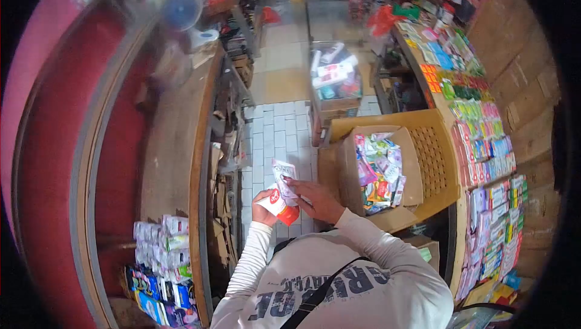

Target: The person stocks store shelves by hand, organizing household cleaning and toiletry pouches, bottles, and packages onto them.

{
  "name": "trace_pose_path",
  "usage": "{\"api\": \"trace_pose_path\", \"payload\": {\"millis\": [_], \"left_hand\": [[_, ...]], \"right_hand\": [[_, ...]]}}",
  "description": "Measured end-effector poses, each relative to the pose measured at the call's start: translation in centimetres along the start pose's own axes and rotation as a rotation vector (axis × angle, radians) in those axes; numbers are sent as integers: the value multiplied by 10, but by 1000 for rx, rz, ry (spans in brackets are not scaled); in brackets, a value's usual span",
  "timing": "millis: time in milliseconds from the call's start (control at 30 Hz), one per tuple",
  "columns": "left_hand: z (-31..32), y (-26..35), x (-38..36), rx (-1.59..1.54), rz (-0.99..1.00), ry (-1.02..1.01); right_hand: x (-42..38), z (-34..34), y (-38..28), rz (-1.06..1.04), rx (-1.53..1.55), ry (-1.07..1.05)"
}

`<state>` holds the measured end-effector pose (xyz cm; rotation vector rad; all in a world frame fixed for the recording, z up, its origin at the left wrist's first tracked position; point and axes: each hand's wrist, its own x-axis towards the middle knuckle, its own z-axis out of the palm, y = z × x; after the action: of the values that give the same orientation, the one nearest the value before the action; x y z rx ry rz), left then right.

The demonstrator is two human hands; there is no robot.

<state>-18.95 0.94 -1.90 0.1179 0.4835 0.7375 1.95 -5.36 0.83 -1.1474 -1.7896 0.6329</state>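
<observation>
Red-and-white packet point(279, 203) gripped in left hand point(264, 207), above tiled floor point(278, 124); right hand point(315, 199) pinching loose sachets point(283, 175) over it; likely risk: thin sachets slipping from fingertips, beside carton point(378, 172).

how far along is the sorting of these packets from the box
Looks partway, at a guess. Done: packets stacked on the counter and rows filling the wall shelf. In hand: the left hand grips a red-and-white packet while the right hand holds a small sachet strip. Left: the cardboard box on the plastic chair is full of mixed packets.
</observation>
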Motion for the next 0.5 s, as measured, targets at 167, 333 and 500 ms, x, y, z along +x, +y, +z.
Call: {"api": "trace_pose_path", "payload": {"millis": [167,333,500], "left_hand": [[-31,34,-31,-27,131,6],[-16,71,-80,19,186,-50],[-48,96,-116,76,156,-13]], "right_hand": [[45,17,-37,-87,70,-133],[75,55,-70,-134,107,-275],[111,84,-101,-2,334,-544]]}}
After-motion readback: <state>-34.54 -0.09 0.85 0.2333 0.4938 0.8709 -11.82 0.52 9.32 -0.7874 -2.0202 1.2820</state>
